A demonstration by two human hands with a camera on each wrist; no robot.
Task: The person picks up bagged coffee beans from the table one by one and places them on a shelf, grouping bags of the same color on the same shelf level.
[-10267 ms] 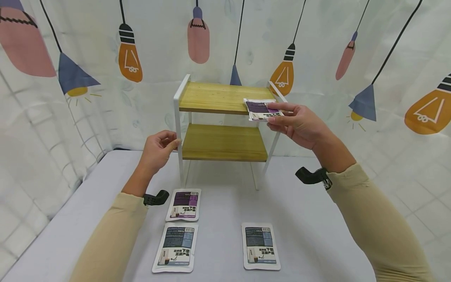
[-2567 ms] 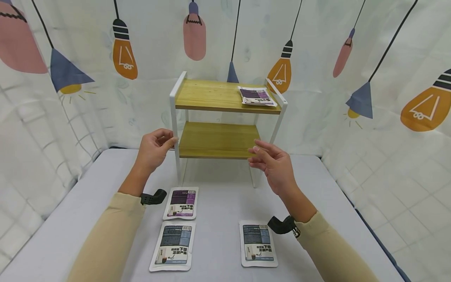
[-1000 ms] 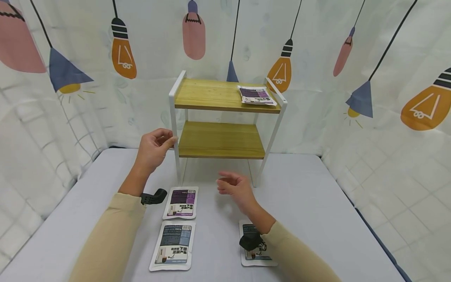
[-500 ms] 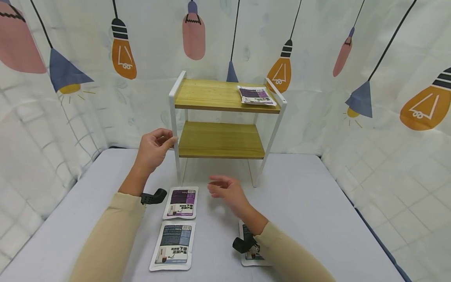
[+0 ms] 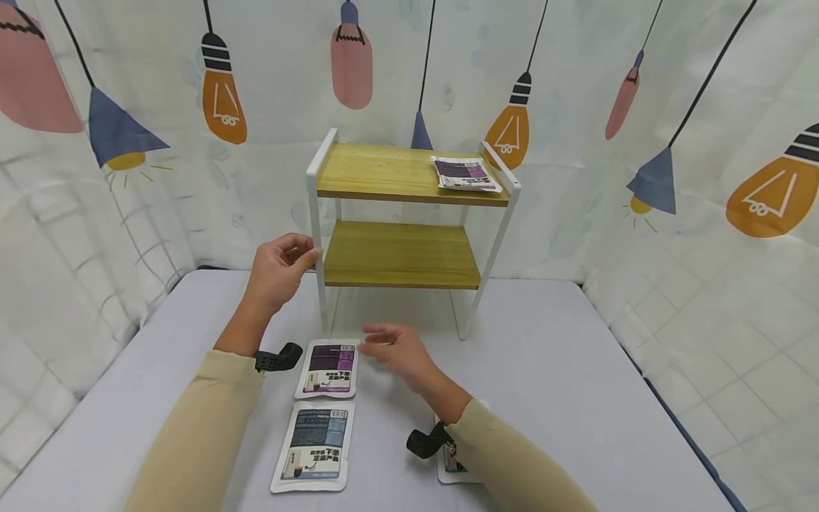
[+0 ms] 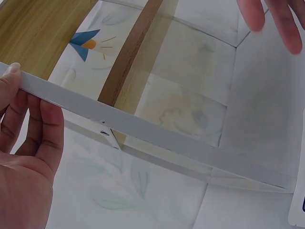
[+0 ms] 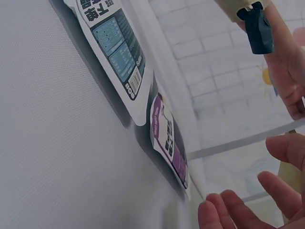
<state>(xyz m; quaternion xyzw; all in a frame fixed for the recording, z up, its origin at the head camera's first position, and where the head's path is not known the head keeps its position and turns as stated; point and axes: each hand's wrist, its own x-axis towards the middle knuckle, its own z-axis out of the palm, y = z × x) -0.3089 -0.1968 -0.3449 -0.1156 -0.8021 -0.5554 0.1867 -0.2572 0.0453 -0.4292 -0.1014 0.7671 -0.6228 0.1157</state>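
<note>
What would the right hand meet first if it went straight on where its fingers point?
Likely the purple-labelled packet on the table, though the right hand may pass above it.

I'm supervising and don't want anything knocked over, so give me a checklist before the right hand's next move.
1. Rack steadied: ok; the left hand pinches its white post.
2. Right hand free: ok; it holds nothing.
3. Purple pouch in hand: not ok; it lies on the table beside the right hand.
4. Purple pouch separate from blue pouch: cannot tell; their edges meet or nearly so.
5. Shelved pouch supported: ok; it lies near the top shelf's right end.
6. Third pouch fully visible: not ok; the right sleeve partly covers it.
</note>
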